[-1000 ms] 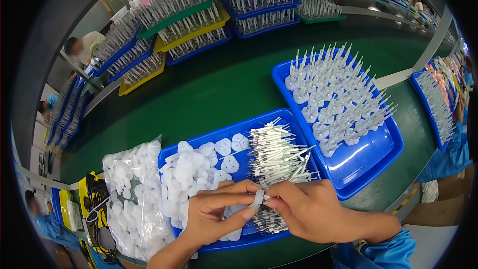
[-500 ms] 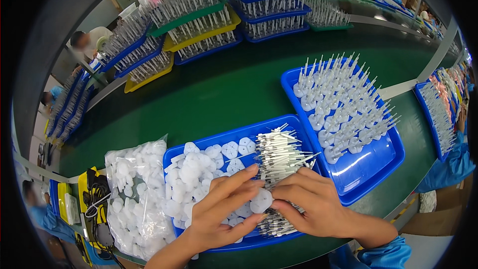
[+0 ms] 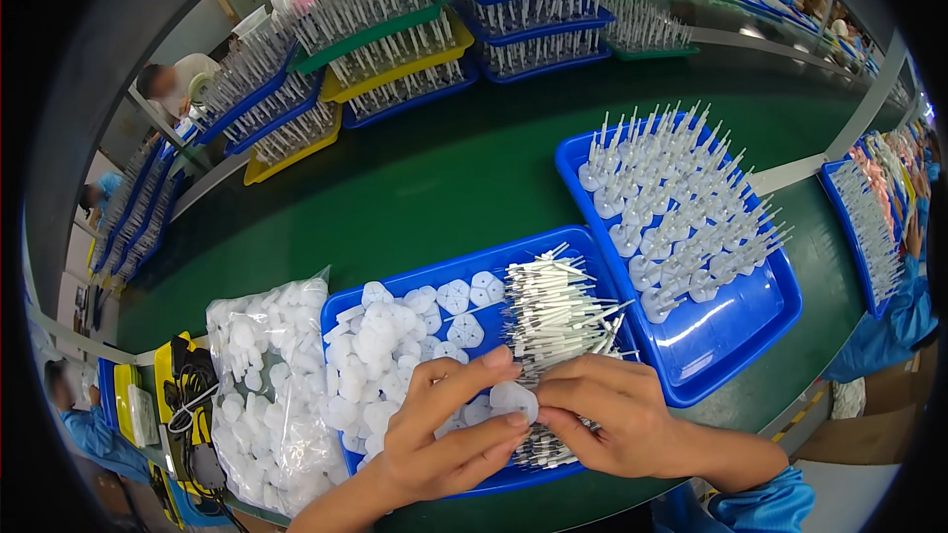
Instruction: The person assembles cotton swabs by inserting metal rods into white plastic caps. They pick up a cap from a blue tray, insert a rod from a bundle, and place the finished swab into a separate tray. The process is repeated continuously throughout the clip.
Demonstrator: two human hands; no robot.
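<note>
The right hand [image 3: 620,417] pinches a white disc [image 3: 513,399] by its right edge; the left hand [image 3: 432,434], fingers parted, flanks it, white sticks [image 3: 555,308] lying sideways beyond.

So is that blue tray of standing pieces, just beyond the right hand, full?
No, only partly full: standing pieces crowd the far part of the blue tray, while its near end shows bare, shiny blue bottom.

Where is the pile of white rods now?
In the head view, the rod pile lies right of loose white discs in the nearer blue tray, partly behind the right hand.
</note>
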